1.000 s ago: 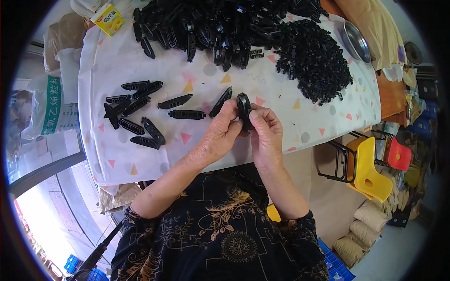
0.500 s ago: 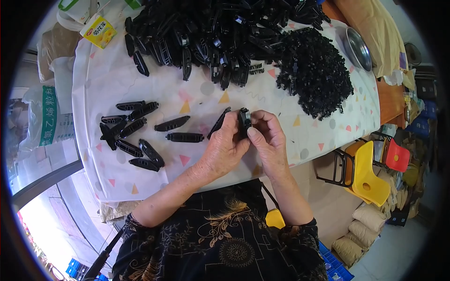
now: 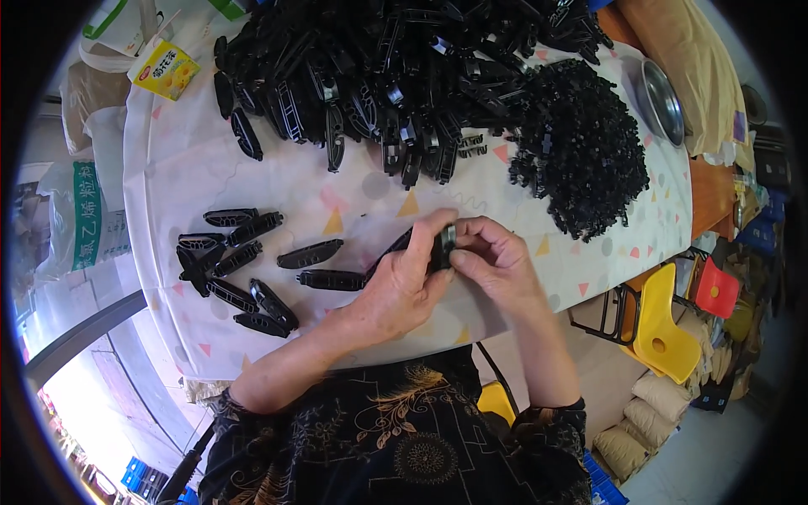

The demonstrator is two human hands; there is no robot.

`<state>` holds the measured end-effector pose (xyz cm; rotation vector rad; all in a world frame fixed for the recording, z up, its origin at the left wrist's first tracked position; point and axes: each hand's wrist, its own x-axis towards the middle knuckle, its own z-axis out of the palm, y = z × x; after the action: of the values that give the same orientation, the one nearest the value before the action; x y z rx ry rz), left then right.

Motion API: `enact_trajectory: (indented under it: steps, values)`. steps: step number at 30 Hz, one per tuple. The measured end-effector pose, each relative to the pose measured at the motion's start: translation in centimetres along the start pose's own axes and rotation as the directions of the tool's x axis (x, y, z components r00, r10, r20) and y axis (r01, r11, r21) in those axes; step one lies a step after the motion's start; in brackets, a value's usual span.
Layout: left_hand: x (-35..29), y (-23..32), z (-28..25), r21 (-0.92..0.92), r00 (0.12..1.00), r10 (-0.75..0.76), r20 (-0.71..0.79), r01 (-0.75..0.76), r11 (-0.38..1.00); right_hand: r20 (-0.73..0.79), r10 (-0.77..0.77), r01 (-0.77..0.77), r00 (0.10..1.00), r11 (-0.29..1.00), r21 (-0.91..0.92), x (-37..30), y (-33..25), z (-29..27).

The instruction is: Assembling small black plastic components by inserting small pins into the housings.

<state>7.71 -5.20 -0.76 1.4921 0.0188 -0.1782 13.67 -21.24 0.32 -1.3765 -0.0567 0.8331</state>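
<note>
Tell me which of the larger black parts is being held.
The black part gripped in the left hand, with the right hand at its side; the others lie on the patterned tablecloth or in the far heap.

Print shows in two places, both toward the left side of the cloth-covered table [image 3: 311, 225]. On the table's far left corner lies a small yellow carton [image 3: 162, 74] – a row of dark Chinese characters slants across its upper part, and a little red badge with lighter marks, too small to read, sits at its left edge. Just beyond the table's left edge hangs a clear plastic bag [image 3: 50, 237] with a green band [image 3: 85, 215]; large white Chinese characters run down it. Nearer the table, finer green lettering on the same plastic is blurred.
</note>
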Motion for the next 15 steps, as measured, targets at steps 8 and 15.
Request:
enact_trajectory:
  steps: [8, 15]
  values:
    - [-2.9, 3.2, -6.6, 0.698, 0.958, -0.105, 0.266, -0.116, 0.707, 0.172, -0.63, 0.301, 0.757, 0.102, -0.948, 7.0, -4.1, -3.3]
    - [0.0, 7.7, -7.7, 0.912, 0.924, -0.302, 0.235, -0.102, 0.397, 0.382, -0.599, 0.276, 0.704, -0.265, -0.924, 8.1, -3.1, -4.4]
